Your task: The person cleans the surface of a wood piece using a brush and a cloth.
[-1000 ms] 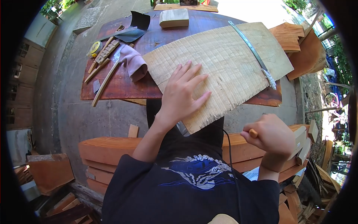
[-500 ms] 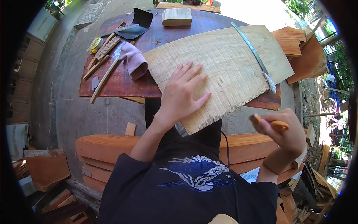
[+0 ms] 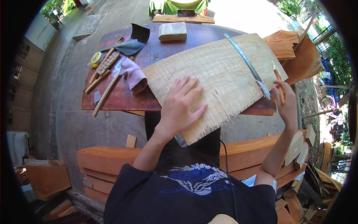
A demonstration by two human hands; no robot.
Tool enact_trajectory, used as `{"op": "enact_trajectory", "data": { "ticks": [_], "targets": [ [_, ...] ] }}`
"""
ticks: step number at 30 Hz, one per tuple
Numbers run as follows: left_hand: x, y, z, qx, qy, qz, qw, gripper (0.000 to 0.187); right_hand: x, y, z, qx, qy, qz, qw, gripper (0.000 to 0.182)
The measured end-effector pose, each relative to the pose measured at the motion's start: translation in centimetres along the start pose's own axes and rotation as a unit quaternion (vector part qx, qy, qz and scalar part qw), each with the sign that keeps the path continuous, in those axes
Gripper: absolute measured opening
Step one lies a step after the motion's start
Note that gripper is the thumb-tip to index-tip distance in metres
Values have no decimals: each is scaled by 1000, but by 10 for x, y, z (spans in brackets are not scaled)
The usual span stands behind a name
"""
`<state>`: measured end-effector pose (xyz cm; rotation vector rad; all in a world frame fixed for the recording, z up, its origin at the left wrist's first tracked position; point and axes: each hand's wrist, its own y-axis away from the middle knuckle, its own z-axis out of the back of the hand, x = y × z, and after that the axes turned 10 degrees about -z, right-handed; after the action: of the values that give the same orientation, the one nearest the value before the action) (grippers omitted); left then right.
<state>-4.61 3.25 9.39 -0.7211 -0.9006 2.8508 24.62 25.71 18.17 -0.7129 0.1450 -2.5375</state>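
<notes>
A pale, rough-sawn wooden board [image 3: 220,74] lies slantwise over the near edge of the dark table, its splintered side toward me. My left hand [image 3: 181,102] rests flat on its left part, fingers spread. In my right hand [image 3: 286,100], fingers are closed around an orange-handled paintbrush [image 3: 281,95], seen edge-on with its narrow tip upward near the board's right end. Just left of that hand, a narrow metal blade [image 3: 244,59] with a white wrapped end lies across the board.
On the reddish-brown table [image 3: 123,100] are a pink cloth [image 3: 133,76], a yellow tape measure [image 3: 96,59], wooden-handled tools, black sheet [image 3: 140,33] and wooden block [image 3: 172,31]. Wood slabs [image 3: 283,44] stand at right. Stacked curved timbers [image 3: 106,156] lie behind my legs.
My right hand has moved up and forward with the paintbrush, turning its tip upward beside the board's right end. My left hand stays on the board. The view has tilted slightly.
</notes>
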Motion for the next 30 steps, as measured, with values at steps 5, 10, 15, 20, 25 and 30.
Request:
{"op": "enact_trajectory", "data": {
  "ticks": [5,10,15,20,25,30],
  "targets": [
    [-1,-1,0,2,-6,1,1000,47,-27,-11,-32,43,17,92,995,27],
    [-4,-2,1,4,-6,-2,1000,46,-31,-34,-59,-115,57,142,981,20],
    [-6,-5,2,9,1,2,1000,47,-4,-14,-53,-123,-233,63,963,18],
    [-5,-4,2,22,-6,-4,1000,49,-23,11,-25,60,-270,-91,957,22],
    [-7,-4,1,23,-6,0,1000,48,5,27,-8,10,-231,-77,970,26],
    [-9,-4,2,19,-1,3,1000,48,5,17,18,-26,-22,-107,994,23]
  ]
}}
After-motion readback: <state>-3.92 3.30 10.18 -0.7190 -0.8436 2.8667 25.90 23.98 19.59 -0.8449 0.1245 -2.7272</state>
